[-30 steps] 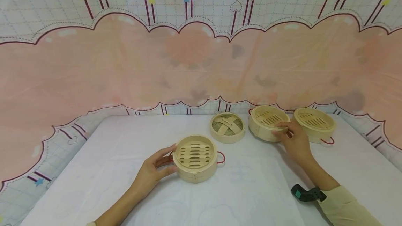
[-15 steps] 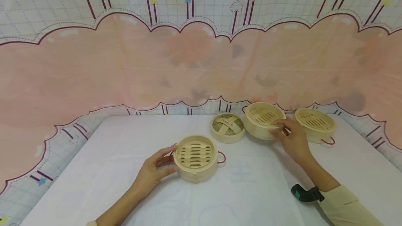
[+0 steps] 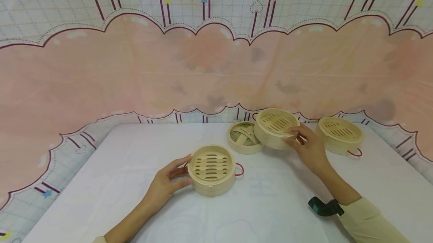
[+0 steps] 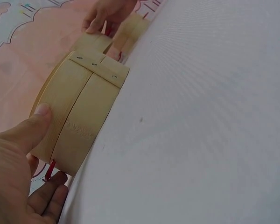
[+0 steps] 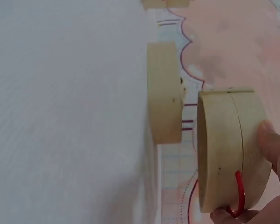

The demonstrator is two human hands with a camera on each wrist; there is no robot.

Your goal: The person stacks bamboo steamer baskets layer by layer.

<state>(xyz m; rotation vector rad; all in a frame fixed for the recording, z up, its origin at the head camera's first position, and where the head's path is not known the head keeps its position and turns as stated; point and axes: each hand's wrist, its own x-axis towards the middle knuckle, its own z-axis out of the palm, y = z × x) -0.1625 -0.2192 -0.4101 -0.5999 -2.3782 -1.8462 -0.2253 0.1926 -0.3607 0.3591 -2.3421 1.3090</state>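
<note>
A round bamboo steamer basket (image 3: 211,188) with a slatted floor and red side loops rests on the white table. My left hand (image 3: 165,183) holds its left side, thumb on the wall in the left wrist view. At the back, my right hand (image 3: 309,149) pinches the rim and wall of a second steamer basket (image 3: 274,138). The right wrist view shows this basket (image 5: 224,149) raised off the table, its underside apart from the surface. It partly covers the woven bamboo lid (image 3: 243,147), which lies on the table just left of it.
A third steamer basket (image 3: 339,143) with a red loop stands at the back right of the table (image 3: 135,153). Behind the table's far edge hangs a printed cloth (image 3: 169,74). A black band (image 3: 324,207) is on the right wrist.
My right hand has lifted the second steamer basket and carried it left, away from the third basket and partly in front of the lid. The left hand and its basket have stayed put.
</note>
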